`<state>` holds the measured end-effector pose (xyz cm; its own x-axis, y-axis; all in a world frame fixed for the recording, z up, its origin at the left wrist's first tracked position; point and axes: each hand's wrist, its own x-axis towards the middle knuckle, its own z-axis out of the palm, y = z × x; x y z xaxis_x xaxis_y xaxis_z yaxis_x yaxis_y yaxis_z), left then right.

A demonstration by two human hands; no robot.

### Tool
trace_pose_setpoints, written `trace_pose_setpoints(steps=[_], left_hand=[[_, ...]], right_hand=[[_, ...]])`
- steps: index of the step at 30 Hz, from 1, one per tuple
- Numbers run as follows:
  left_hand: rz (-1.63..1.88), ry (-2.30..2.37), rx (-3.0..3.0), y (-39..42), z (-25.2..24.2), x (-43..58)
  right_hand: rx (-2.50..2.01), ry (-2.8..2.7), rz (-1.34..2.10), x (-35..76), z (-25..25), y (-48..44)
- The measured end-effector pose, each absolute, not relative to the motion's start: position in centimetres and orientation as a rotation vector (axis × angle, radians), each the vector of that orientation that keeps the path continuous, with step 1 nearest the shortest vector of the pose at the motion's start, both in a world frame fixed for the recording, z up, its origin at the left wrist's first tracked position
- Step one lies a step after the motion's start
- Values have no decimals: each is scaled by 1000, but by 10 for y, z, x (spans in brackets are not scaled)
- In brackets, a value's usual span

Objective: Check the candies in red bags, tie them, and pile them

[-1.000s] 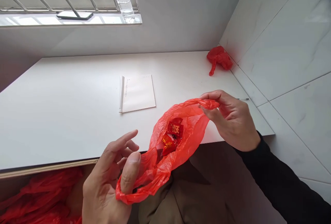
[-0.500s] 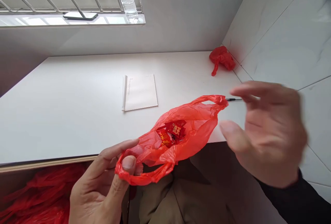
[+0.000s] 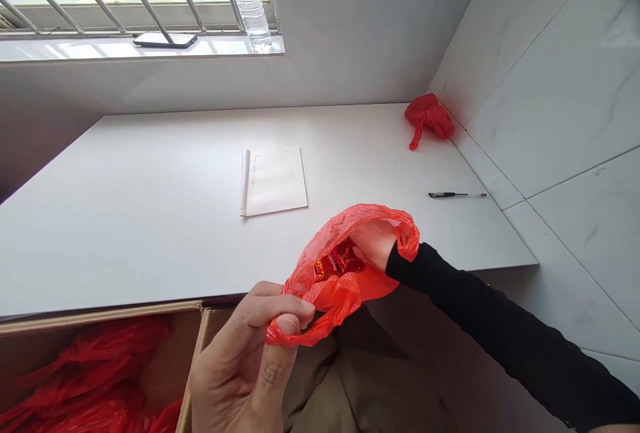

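Observation:
My left hand (image 3: 245, 353) pinches one handle of a thin red plastic bag (image 3: 343, 296) between thumb and fingers. The bag's mouth gapes upward in front of the table edge. Inside lie several small red-and-gold wrapped packets (image 3: 345, 256), possibly sweets. My right hand (image 3: 375, 243) reaches into the bag from the right, close to the packets. Its fingers are hidden by the bag and packets, so whether it grips one is unclear. The bag's other handle hangs over the right wrist at the black sleeve.
A white table (image 3: 165, 220) spans the view, bearing a thin booklet (image 3: 275, 183), a pen (image 3: 453, 194) and a bunched red bag (image 3: 431, 116). Below left stands a cardboard box (image 3: 160, 370) with red bags (image 3: 90, 373). A phone (image 3: 165, 40) and plastic bottle (image 3: 253, 10) occupy the windowsill.
My right hand has moved left from beside the bag into its mouth. My left hand and the bag's held handle have shifted slightly right. The pen is now fully uncovered.

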<state>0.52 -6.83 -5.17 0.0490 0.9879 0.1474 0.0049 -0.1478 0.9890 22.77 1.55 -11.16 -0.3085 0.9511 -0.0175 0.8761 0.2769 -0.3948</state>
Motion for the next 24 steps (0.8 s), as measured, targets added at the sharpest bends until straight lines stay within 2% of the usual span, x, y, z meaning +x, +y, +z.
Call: trace_pose_setpoints(steps=[5, 11, 17, 24], left_hand=[[1270, 1104, 1338, -68, -55, 4], [1280, 1095, 1322, -65, -56, 2], [1307, 1103, 1294, -66, -58, 2], [1337, 1115, 1271, -62, -61, 3]], right_hand=[[-1651, -2292, 518, 232, -96, 4], [-1542, -2032, 815, 228, -91, 3], [-1260, -1574, 1587, 236, -92, 4], [-1224, -1696, 1410, 244, -86, 4]])
